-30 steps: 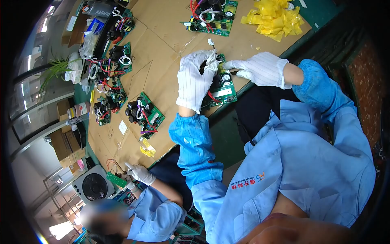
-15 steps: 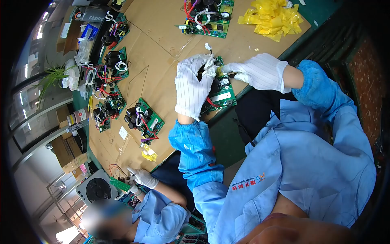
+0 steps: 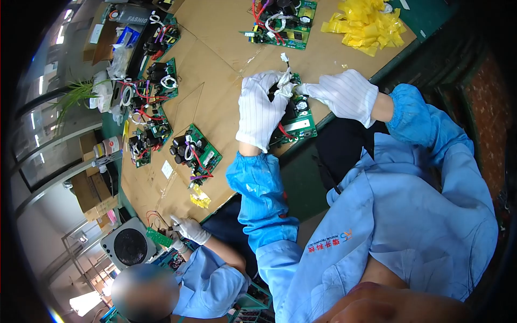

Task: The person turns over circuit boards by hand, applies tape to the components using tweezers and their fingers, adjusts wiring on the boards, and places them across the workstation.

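My left hand (image 3: 261, 110), in a white striped glove, is closed at the upper end of a green circuit board (image 3: 304, 125). Its fingertips pinch a cable whose white plug (image 3: 284, 57) sticks out above them. From the right, my right hand (image 3: 344, 97), also gloved, reaches in with fingers pressed together at the board's upper edge, close to the left fingertips. What it grips is too small to make out. Black parts, a white strip and a red wire show on the board; my left hand covers its left side.
Another wired board (image 3: 283, 24) lies above, beside a heap of yellow tape pieces (image 3: 369, 27). A board (image 3: 195, 153) and several more are on the left of the cardboard-covered table (image 3: 215, 54). At the lower left, a co-worker's gloved hand (image 3: 191, 230) is near a green board (image 3: 160, 238).
My right hand's fingertips have come up to the left fingertips, and the yellow bit seen there earlier is now covered. The left hand keeps its pinch. The whole view has shifted slightly.
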Demonstrator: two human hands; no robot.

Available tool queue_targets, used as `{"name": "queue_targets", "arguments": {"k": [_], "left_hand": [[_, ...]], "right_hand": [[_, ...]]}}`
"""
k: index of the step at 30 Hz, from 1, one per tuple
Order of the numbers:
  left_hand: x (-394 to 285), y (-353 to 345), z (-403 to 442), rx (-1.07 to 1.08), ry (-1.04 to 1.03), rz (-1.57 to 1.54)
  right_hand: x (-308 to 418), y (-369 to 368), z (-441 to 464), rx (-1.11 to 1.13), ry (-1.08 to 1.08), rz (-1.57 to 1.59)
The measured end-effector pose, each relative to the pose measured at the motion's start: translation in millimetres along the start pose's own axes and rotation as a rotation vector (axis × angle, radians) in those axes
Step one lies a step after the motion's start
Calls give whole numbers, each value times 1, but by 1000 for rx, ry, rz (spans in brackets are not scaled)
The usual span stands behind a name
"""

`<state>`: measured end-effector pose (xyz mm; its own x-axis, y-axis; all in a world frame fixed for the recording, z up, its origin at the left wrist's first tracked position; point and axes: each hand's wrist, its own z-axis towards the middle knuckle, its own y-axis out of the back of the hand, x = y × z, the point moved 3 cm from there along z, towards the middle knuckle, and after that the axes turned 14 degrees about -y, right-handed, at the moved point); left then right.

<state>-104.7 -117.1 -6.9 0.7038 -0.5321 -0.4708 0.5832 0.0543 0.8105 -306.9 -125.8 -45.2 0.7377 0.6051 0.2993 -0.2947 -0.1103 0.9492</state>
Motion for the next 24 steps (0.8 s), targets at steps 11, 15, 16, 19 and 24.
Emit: {"name": "queue_targets", "arguments": {"k": [11, 15, 16, 19, 24], "left_hand": [[2, 0, 0, -10, 63, -47], [-7, 10, -2, -107, -40, 30], [-16, 18, 0, -175, -100, 88], [-38, 40, -6, -250, -73, 121], [-91, 63, -50, -461, -97, 239]], "right_hand": [[-34, 83, -5, -611, -31, -31], [-115, 76, -18, -340, -493, -241], [-125, 65, -18, -121, -618, -316], [-126, 64, -34, -149, -606, -84], [-99, 74, -39, -471, -406, 434]]}}
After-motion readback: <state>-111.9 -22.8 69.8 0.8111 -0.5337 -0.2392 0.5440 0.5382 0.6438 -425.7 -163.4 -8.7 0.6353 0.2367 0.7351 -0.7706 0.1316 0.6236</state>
